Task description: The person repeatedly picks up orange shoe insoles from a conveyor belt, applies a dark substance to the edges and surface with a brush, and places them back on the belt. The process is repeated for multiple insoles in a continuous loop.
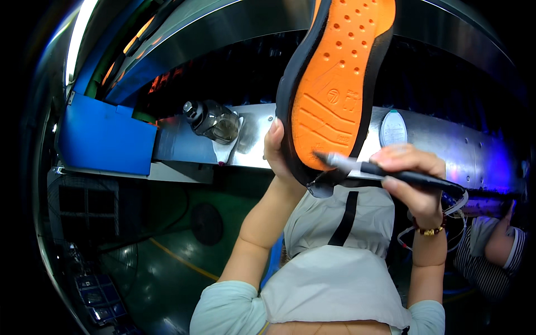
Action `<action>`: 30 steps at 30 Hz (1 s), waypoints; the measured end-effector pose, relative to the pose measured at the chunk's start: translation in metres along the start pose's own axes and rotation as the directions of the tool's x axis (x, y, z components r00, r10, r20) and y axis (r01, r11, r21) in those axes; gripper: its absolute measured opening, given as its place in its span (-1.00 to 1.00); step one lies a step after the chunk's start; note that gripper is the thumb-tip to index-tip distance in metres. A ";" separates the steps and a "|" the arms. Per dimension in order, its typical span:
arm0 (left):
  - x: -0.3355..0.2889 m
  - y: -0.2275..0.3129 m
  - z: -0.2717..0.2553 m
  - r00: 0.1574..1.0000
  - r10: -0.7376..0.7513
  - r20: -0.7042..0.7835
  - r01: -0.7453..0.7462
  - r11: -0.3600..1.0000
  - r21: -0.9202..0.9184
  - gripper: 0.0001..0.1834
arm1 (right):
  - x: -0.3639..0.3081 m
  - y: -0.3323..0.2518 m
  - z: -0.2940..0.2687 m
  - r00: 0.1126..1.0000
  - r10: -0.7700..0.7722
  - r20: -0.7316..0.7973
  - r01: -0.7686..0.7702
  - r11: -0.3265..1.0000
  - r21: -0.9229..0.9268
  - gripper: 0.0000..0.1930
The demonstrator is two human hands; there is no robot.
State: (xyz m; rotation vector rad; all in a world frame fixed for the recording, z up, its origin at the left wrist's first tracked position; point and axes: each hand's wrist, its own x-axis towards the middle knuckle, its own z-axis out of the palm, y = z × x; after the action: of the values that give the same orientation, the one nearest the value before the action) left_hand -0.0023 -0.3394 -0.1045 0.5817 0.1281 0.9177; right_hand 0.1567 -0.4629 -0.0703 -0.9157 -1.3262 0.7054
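Observation:
My left hand [276,148] grips the heel end of a shoe sole [329,120], its thumb along the black side wall. The sole is held up with its orange face toward me; its dimpled toe end reaches the top of the view. In my right hand [410,173] is a slim brush [343,162] with a black handle, a pale collar and a dark tip. The tip is at the orange face near the heel; whether it touches, I cannot tell. A dark, shiny flap hangs below the heel.
Behind the sole runs a metal ledge [257,128] along a dark conveyor. On it stand a dark drink bottle [218,123] and a pale oval piece [394,129]. A blue panel [106,134] is at the left. Another person's striped clothing [480,262] shows at the right.

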 end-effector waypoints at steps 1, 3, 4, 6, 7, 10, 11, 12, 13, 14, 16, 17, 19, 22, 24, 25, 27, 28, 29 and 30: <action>0.003 0.001 -0.003 1.000 -0.005 0.008 0.005 1.000 0.002 -0.51 | 0.005 0.003 -0.002 0.998 -0.029 0.052 0.036 0.987 -0.158 -0.80; 0.006 0.003 -0.010 1.000 -0.008 0.017 0.008 1.000 0.007 -0.54 | 0.009 0.001 -0.002 0.958 -0.006 0.286 0.036 0.994 -0.099 -0.80; 0.004 0.005 -0.002 1.000 -0.012 0.011 0.012 1.000 0.004 -0.55 | 0.008 -0.003 0.002 0.943 -0.008 0.334 0.047 0.993 -0.108 -0.81; 0.007 0.006 -0.002 1.000 -0.009 -0.002 0.009 1.000 0.003 -0.55 | 0.008 0.002 -0.001 0.984 -0.007 0.175 0.022 0.996 -0.085 -0.81; 0.008 0.007 -0.001 1.000 -0.010 -0.006 0.010 1.000 0.004 -0.55 | 0.007 0.005 -0.002 0.995 -0.006 0.096 0.013 0.997 -0.072 -0.81; 0.014 0.009 -0.002 0.998 -0.060 -0.002 0.060 0.997 -0.048 -0.54 | 0.002 0.002 0.009 0.975 -0.024 0.222 0.048 0.993 -0.105 -0.81; 0.015 0.010 -0.002 0.998 -0.070 0.000 0.070 0.996 -0.061 -0.54 | -0.002 0.001 0.013 0.965 -0.043 0.260 0.076 0.990 -0.117 -0.82; 0.015 0.009 -0.004 0.998 -0.061 0.002 0.061 0.996 -0.065 -0.55 | -0.003 -0.006 0.012 0.932 -0.030 0.360 0.067 0.994 -0.090 -0.84; 0.013 0.008 -0.006 0.998 -0.059 -0.002 0.058 0.996 -0.062 -0.55 | -0.005 -0.009 0.015 0.908 -0.019 0.419 0.054 0.996 -0.072 -0.84; 0.012 0.008 -0.007 0.998 -0.057 -0.002 0.057 0.997 -0.056 -0.55 | -0.006 -0.006 0.013 0.944 -0.041 0.329 0.040 0.999 0.009 -0.84; 0.016 0.009 -0.002 0.997 -0.071 0.003 0.071 0.997 -0.018 -0.56 | 0.001 -0.009 0.004 0.992 0.056 0.109 -0.065 0.994 0.082 -0.83; 0.019 0.011 0.004 0.993 -0.110 0.039 0.111 0.994 -0.025 -0.56 | 0.005 -0.002 0.004 0.996 -0.005 0.087 0.020 0.984 -0.175 -0.81; 0.019 0.013 0.009 0.978 -0.197 0.065 0.199 0.980 -0.030 -0.56 | 0.003 0.000 0.010 0.977 0.004 0.215 0.034 0.984 -0.173 -0.82; 0.016 0.016 0.006 0.943 -0.311 0.118 0.319 0.946 -0.054 -0.55 | 0.005 -0.014 0.010 0.907 -0.040 0.419 0.093 0.990 -0.106 -0.80; 0.014 0.021 0.009 0.879 -0.474 0.057 0.477 0.878 -0.042 -0.53 | 0.005 -0.012 0.000 0.922 -0.042 0.385 0.078 0.994 -0.077 -0.79; 0.012 0.023 0.015 0.834 -0.552 0.030 0.552 0.833 -0.042 -0.52 | 0.008 -0.009 -0.009 0.935 -0.041 0.351 0.109 0.978 -0.177 -0.81; 0.012 0.024 0.017 0.718 -0.693 -0.061 0.694 0.708 0.127 -0.52 | 0.004 0.004 -0.013 0.896 0.084 0.436 -0.021 0.989 -0.146 -0.85; 0.008 0.023 0.014 0.691 -0.712 -0.123 0.719 0.661 0.212 -0.52 | 0.003 0.004 -0.011 0.851 0.071 0.521 0.027 0.984 -0.177 -0.85; 0.004 0.021 0.012 0.664 -0.724 -0.187 0.742 0.604 0.292 -0.52 | 0.005 -0.003 -0.013 0.784 0.121 0.609 0.050 0.965 -0.256 -0.85; 0.002 0.021 0.015 0.643 -0.724 -0.250 0.762 0.574 0.298 -0.51 | 0.007 -0.009 -0.019 0.757 0.126 0.641 0.064 0.962 -0.265 -0.85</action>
State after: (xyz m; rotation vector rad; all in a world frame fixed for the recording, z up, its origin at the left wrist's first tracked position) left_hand -0.0110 -0.3342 -0.0807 0.7529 0.6172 0.0633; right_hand 0.1756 -0.4636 -0.0592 -0.9449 -2.0823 0.9357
